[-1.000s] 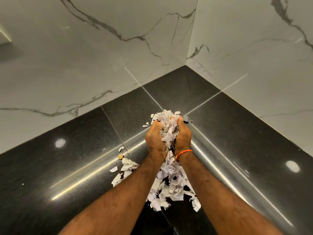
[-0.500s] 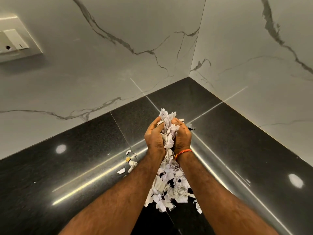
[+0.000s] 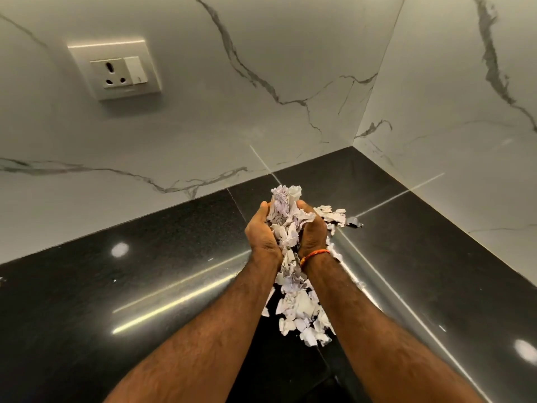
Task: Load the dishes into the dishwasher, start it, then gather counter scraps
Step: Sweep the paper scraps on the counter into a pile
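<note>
Your left hand (image 3: 263, 232) and right hand (image 3: 312, 231) grip a scrap wad (image 3: 286, 219) between them; loose scraps (image 3: 302, 312) trail toward 6 o'clock, between your forearms.

Warm, dimmish indoor light, sharp focus

Round spots and long streaks of glare shine on the glossy black desk (image 3: 174, 257); the marble wall (image 3: 261, 53) is evenly lit, and straight lines bow toward the edges.
</note>
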A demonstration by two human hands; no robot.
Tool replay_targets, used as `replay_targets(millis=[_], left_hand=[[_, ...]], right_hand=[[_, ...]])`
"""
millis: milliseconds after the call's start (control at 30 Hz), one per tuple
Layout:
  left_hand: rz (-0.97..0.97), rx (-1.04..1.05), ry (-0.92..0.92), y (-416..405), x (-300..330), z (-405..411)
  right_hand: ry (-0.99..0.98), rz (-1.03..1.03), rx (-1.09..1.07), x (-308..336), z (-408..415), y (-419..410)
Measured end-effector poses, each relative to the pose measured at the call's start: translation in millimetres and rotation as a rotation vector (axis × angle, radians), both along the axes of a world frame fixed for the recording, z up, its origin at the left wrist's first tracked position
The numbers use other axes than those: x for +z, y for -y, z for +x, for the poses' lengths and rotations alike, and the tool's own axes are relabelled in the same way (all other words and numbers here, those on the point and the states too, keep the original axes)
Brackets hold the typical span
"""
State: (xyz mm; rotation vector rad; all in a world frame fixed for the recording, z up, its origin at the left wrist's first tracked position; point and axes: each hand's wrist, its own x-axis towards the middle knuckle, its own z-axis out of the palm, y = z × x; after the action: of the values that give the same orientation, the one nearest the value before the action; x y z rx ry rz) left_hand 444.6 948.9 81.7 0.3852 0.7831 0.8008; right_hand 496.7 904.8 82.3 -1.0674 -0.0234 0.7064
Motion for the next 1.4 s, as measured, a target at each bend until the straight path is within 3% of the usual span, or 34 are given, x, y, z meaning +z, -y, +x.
replay_targets(millis=[267,733,1033,1267,1400], left_hand=[[-0.006,0.221,0.012,-26,16,-100],[0.014,0.939,-0.069,-6,14,-296],[0.008,1.36,-0.17,71,6,-435],[0.032,1.624,-0.151,157,-1,-540],[-0.015,1.76,-0.121,200,-28,-601]], right_hand=[[-0.094,0.024,0.223,12,-91,-42],[-0.195,0.013,0.94,15,-282,-63],[-0.243,0.011,1.393,18,-429,-5],[-0.25,-0.025,1.617,16,-542,67],[-0.135,-0.043,1.734,7,-606,110]])
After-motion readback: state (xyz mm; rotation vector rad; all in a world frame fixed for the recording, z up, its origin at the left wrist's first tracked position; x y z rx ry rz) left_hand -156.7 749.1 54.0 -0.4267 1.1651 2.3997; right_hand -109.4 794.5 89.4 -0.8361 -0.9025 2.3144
